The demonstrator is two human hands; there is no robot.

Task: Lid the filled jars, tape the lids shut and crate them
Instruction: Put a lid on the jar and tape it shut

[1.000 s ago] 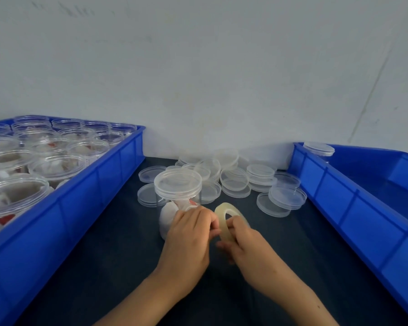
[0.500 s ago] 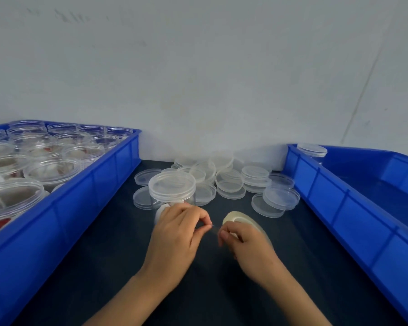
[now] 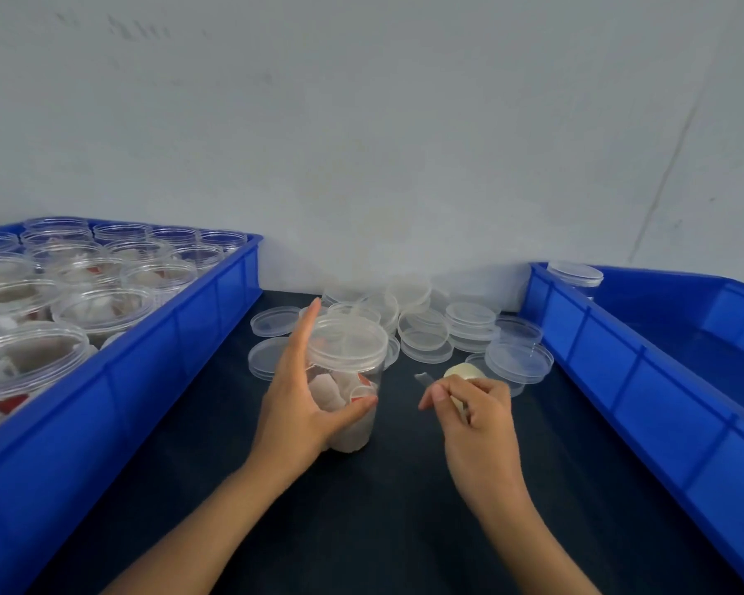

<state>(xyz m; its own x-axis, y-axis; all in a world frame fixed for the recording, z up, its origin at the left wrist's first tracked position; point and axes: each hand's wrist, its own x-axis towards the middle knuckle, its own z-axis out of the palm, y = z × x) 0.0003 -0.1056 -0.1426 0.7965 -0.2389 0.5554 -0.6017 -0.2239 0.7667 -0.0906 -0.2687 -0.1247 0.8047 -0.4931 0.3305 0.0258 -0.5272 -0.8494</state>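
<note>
A clear jar (image 3: 355, 423) filled with white and red pieces stands on the dark table, a clear lid (image 3: 346, 342) on top. My left hand (image 3: 299, 401) holds the jar from its left side, thumb across the front and index finger pointing up beside the lid. Just right of the jar, my right hand (image 3: 477, 418) grips a roll of clear tape (image 3: 464, 372), with a short free strip (image 3: 424, 378) sticking out toward the jar. The strip does not touch the jar.
A heap of loose clear lids (image 3: 426, 332) lies behind the jar, by the wall. A blue crate (image 3: 155, 362) at left holds several filled, unlidded jars. Another blue crate (image 3: 619, 371) at right holds one lidded jar (image 3: 576, 276) in its far corner.
My hands have parted. The left let go of the tape end and moved onto the jar. The right pulled back to the right with the roll, a strip now free.
</note>
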